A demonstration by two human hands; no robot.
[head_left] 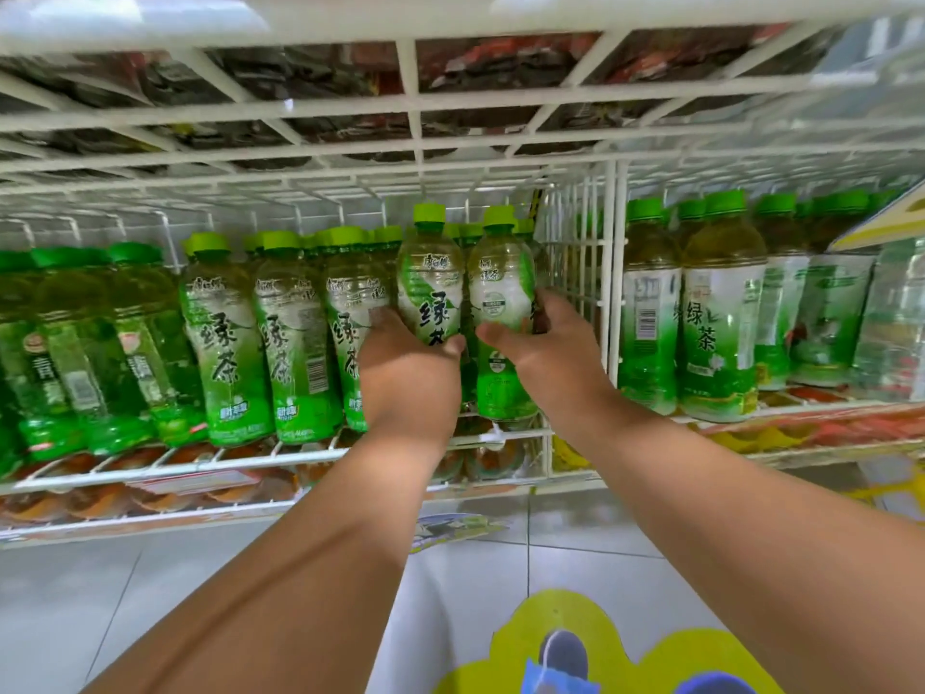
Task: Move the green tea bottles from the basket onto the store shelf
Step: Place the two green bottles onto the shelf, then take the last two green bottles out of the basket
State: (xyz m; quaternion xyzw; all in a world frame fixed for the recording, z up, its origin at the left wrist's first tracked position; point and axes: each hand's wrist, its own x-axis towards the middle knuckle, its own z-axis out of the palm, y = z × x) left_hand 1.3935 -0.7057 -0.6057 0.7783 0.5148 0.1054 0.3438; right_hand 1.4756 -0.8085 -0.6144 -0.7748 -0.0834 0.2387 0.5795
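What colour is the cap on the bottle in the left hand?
Bright lime green. The cap tops the bottle held in the left hand, clearest in the head view.

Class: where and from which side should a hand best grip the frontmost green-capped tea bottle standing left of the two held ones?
Wrap the hand around the labelled middle of that green-capped plastic tea bottle, coming from the open aisle side. It stands upright, neighbours crowd both flanks, and the white wire shelf above crowds its cap.

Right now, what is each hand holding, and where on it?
Left hand: one green tea bottle, grip at mid-body over the label. Right hand: a second green tea bottle, also mid-body.
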